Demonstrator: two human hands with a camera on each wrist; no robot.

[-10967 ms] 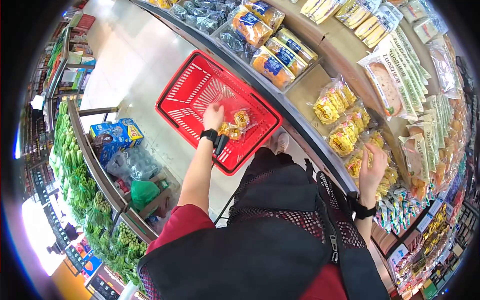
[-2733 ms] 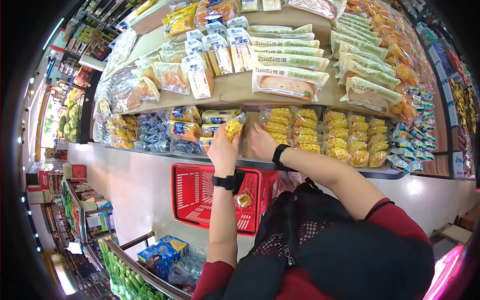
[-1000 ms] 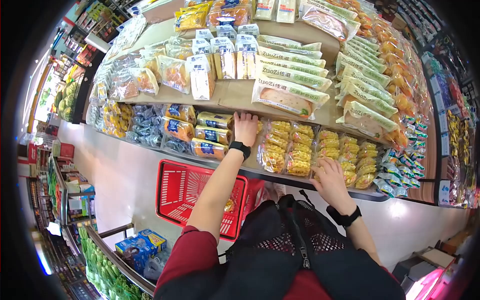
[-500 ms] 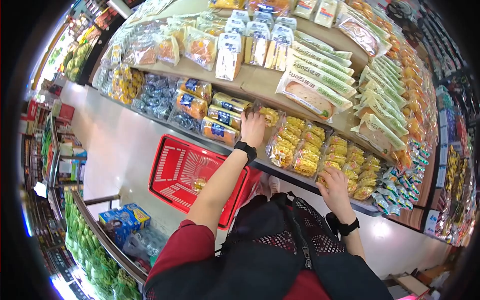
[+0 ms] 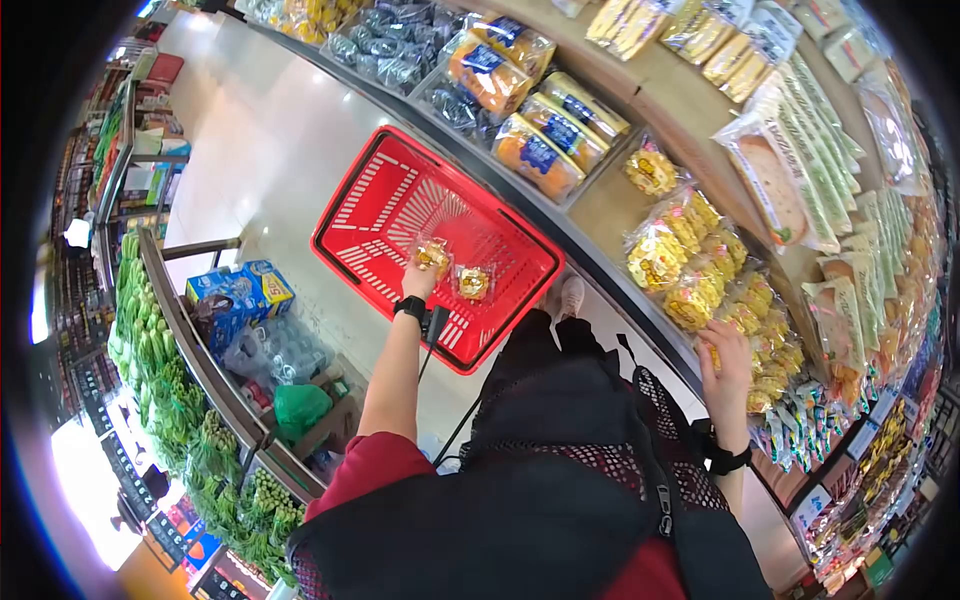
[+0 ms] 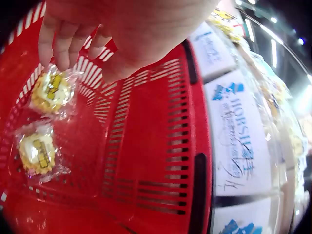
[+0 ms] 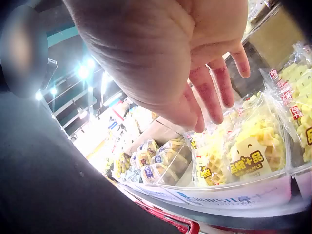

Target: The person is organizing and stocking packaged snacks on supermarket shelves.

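My left hand (image 5: 420, 280) reaches down into the red shopping basket (image 5: 345, 200). Its fingertips are right at the top of a clear-wrapped waffle (image 6: 52, 92), while the thumb stands apart from the wrapper. A second wrapped waffle (image 5: 472, 282) lies beside it on the basket floor. On the shelf side, my right hand (image 5: 727, 365) is at the rows of packed waffles (image 5: 715, 270), its fingers (image 7: 222, 90) loosely extended over the packs in the right wrist view. One lone waffle pack (image 5: 650, 170) lies in the shelf compartment left of those rows.
Wrapped bread rolls (image 5: 540, 150) fill the neighbouring compartment, and bagged sliced loaves (image 5: 775, 170) stand higher up. The shelf edge (image 5: 590, 262) runs diagonally beside the basket. To the left are a vegetable stand (image 5: 170, 350) and a blue box (image 5: 240, 295).
My left hand has gone from the shelf compartment down into the basket, leaving the lone waffle pack behind. My right hand remains by the waffle rows. The head view has turned towards the basket.
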